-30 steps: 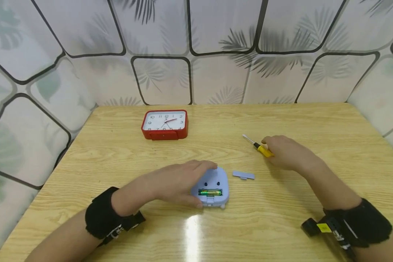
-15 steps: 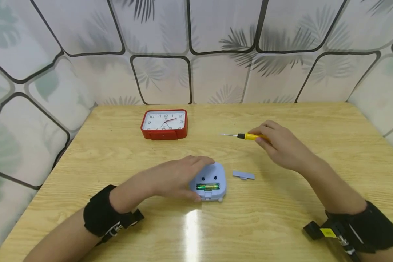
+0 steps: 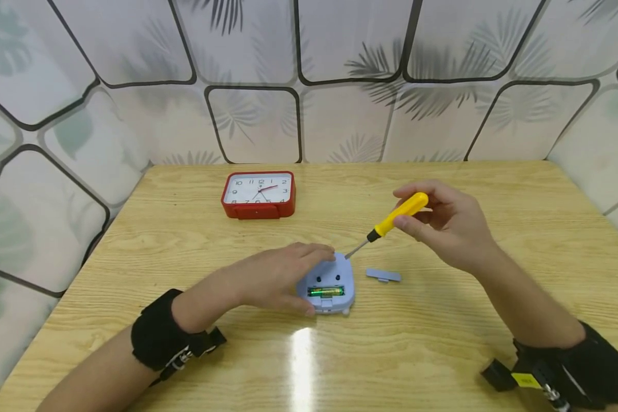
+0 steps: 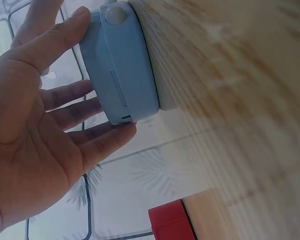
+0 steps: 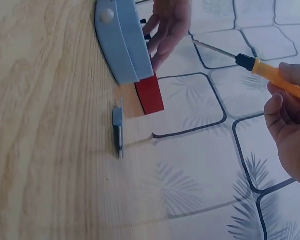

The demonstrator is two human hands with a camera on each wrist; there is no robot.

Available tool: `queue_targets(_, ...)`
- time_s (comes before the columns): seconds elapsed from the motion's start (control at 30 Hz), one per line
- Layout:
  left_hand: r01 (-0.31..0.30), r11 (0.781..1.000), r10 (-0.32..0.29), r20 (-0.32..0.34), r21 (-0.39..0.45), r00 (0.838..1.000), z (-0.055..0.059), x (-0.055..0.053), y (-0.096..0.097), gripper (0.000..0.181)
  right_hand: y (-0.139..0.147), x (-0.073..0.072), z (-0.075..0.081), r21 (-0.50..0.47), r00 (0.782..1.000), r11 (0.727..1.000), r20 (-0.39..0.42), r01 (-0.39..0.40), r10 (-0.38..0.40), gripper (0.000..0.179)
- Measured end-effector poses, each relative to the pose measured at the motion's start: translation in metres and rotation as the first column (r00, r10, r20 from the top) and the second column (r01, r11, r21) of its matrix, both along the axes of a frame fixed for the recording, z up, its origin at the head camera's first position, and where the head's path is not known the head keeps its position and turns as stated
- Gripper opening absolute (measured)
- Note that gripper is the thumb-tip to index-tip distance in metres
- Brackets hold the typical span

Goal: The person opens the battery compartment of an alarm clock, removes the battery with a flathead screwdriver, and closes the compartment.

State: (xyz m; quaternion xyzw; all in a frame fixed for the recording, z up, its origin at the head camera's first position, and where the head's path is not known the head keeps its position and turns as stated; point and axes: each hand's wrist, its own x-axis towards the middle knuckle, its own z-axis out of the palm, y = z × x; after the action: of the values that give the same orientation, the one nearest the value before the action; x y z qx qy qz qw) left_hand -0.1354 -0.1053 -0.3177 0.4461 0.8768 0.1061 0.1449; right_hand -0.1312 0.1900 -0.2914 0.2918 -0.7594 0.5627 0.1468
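A light blue alarm clock [image 3: 344, 268] lies back side up on the table, two black knobs showing. In its open compartment sits a green battery [image 3: 326, 292]. My left hand [image 3: 273, 280] holds the clock by its left part, thumb at the near edge and fingers at the far edge. In the left wrist view, fingertips meet the clock's side [image 4: 127, 65]. My right hand [image 3: 455, 229] pinches a screwdriver [image 3: 388, 225] by its yellow handle, the shaft slanting down to the left. Seen from the right wrist, its tip stays apart from the clock [image 5: 122, 42].
A small blue battery cover [image 3: 383, 275] lies just right of the clock. Farther back on the left stands a red clock [image 3: 258, 197] with a white dial. Patterned wall covering [image 3: 345, 126] borders the wooden table [image 3: 443, 355].
My right hand has picked the screwdriver up off the table and tilted it, swinging its tip down toward the blue clock. The left hand has shifted the clock slightly away and left.
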Motion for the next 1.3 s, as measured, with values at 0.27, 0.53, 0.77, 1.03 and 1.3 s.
queue_targets(0.27, 0.028, 0.999, -0.028, -0.01, -0.022, 1.0, 0.0, -0.001, -0.001, 0.081, -0.015, 0.006, -0.009, 0.039, 0.986, 0.992, -0.112, -0.118, 0.122, 0.033)
queue_targets(0.53, 0.03, 0.999, -0.03, -0.008, -0.039, 1.0, 0.0, -0.001, -0.001, 0.08, -0.028, 0.014, -0.019, 0.079, 0.977, 0.979, -0.086, -0.189, 0.196, 0.023)
queue_targets(0.77, 0.035, 0.999, -0.036, -0.02, -0.042, 0.999, -0.002, 0.0, 0.0, 0.08, -0.03, 0.015, -0.022, 0.107, 0.983, 0.98, -0.065, -0.166, 0.173, 0.026)
queue_targets(1.03, 0.041, 0.998, -0.042, -0.025, -0.045, 0.999, -0.003, -0.001, 0.001, 0.08, -0.03, 0.014, -0.022, 0.104, 0.984, 0.981, -0.052, -0.163, 0.169, 0.03)
queue_targets(1.3, 0.038, 0.998, -0.039, -0.028, -0.044, 0.999, -0.003, -0.001, 0.0, 0.08, -0.029, 0.013, -0.022, 0.091, 0.986, 0.983, -0.041, -0.159, 0.164, 0.032)
